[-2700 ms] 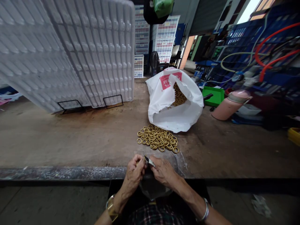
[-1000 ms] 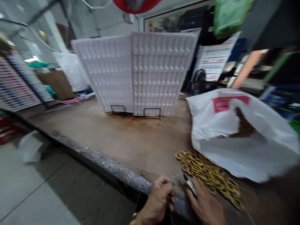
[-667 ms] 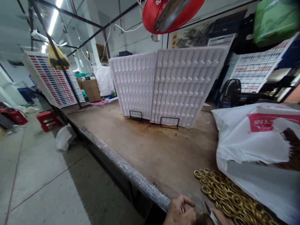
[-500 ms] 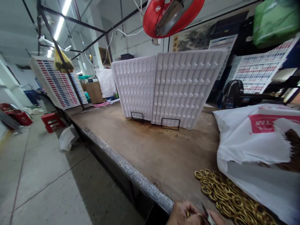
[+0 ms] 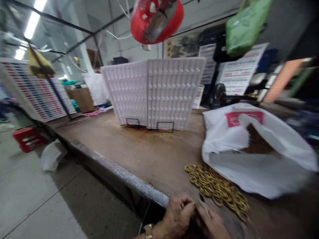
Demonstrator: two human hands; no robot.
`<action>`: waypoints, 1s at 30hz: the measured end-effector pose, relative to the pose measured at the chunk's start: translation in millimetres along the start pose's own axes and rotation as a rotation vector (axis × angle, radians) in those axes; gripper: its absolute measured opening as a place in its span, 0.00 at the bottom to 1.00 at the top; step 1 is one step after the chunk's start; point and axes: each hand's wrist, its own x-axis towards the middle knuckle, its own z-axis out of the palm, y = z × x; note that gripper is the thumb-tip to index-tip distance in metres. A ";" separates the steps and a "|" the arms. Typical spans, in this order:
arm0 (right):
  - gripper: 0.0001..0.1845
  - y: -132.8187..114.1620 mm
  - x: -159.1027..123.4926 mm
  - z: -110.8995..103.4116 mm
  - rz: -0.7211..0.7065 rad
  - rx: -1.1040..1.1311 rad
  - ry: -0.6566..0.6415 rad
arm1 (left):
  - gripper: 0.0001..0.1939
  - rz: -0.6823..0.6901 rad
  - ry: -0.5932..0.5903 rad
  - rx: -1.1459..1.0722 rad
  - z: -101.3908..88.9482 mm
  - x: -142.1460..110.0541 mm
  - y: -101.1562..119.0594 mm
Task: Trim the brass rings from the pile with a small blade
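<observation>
Low in the view, at the table edge, my left hand [image 5: 176,214] is closed, with a gold-coloured ring [image 5: 183,205] partly showing between its fingers. My right hand [image 5: 211,224] meets it from the right, closed around a small knife-like tool [image 5: 203,201] with a dark pointed tip sticking up. The rest of the tool is hidden by the fingers. Just beyond my hands lies a heap of brass-coloured rings [image 5: 216,186]. Behind the heap rests a torn white sack [image 5: 224,139] with brown contents showing.
Two white moulded trays [image 5: 171,93] stand upright on wire holders [image 5: 165,126] on the brown table [image 5: 107,136]. A red fan-like fixture [image 5: 157,20] hangs above. On the floor to the left are a red stool [image 5: 28,137] and a white bag [image 5: 53,154].
The view has swung right, so the trays and sack appear further left. Both hands show more fully and remain close together, still closed on the ring and the pointed tool.
</observation>
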 end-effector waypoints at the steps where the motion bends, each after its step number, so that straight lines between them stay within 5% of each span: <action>1: 0.23 -2.7 -2.7 0.7 0.005 0.058 -0.030 | 0.12 0.025 -0.019 0.023 0.0 -1.1 -1.0; 10: 0.20 -5.4 -9.6 -0.3 0.048 0.319 0.004 | 0.12 0.012 -0.121 0.079 -2.7 5.1 -2.9; 19: 0.11 -11.6 -1.4 -11.5 -0.072 0.080 0.167 | 0.15 -0.191 -0.150 0.011 1.0 9.7 -0.6; 30: 0.09 -18.9 0.1 -16.2 -0.160 0.035 0.115 | 0.18 -0.285 -0.228 -0.077 1.0 14.0 -0.4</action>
